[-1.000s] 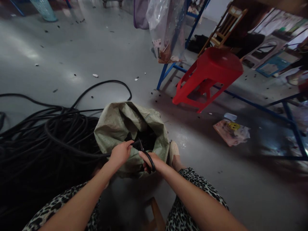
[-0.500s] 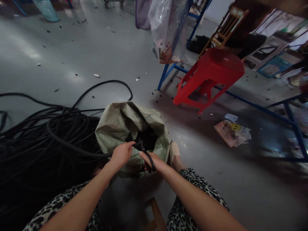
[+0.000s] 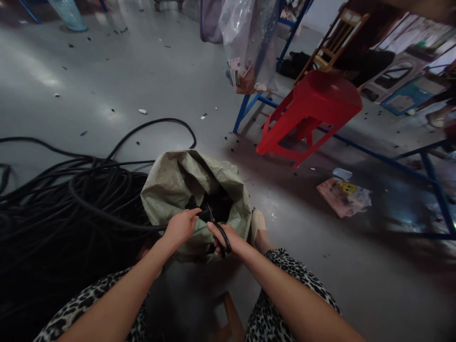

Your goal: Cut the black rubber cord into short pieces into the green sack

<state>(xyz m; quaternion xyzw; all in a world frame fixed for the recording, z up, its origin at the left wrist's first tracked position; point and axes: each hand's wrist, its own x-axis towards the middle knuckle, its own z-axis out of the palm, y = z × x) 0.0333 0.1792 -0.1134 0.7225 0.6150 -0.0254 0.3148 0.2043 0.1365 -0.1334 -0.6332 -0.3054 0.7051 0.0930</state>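
Note:
My left hand [image 3: 180, 227] is closed round a black cable [image 3: 107, 209] that runs in from the big coil on the left, and holds its end over the mouth of a pale green woven sack [image 3: 171, 185]. My right hand [image 3: 226, 240] grips black-handled scissors [image 3: 217, 228], with the blades at the cable end just past my left fingers. Dark cut pieces lie inside the sack. I sit with leopard-print trousers [image 3: 281, 304] on both sides of the sack, one beige shoe [image 3: 257, 221] beside it.
A large heap of black cable [image 3: 53, 199] covers the floor at left. A red plastic stool [image 3: 313, 107] stands at the upper right by a blue metal frame [image 3: 374, 154]. A clear plastic bag [image 3: 249, 42] hangs above. A printed packet [image 3: 344, 195] lies on the grey floor.
Almost nothing has moved. Both hands stay at the sack's mouth, with only a slight shift of the scissors at the cable end.

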